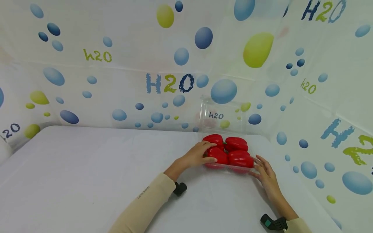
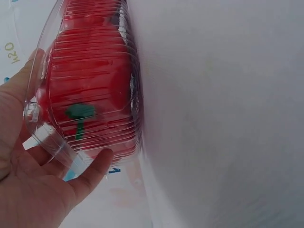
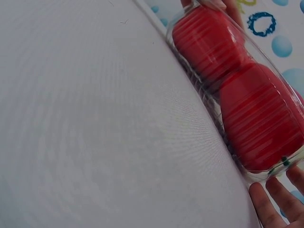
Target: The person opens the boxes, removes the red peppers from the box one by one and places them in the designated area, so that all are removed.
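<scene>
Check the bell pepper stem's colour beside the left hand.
Green stem, clearest in the left wrist view.

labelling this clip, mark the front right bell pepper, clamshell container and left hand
Front right bell pepper point(image 1: 240, 158), head view, side
Clamshell container point(image 1: 227, 167), head view, front wall
Left hand point(image 1: 194, 155), head view, back

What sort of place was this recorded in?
Probably a makeshift recording booth: bubble-and-"H2O"-printed curtains hang behind and beside a white table, and a black wrist camera shows below the left sleeve's cuff.
</scene>
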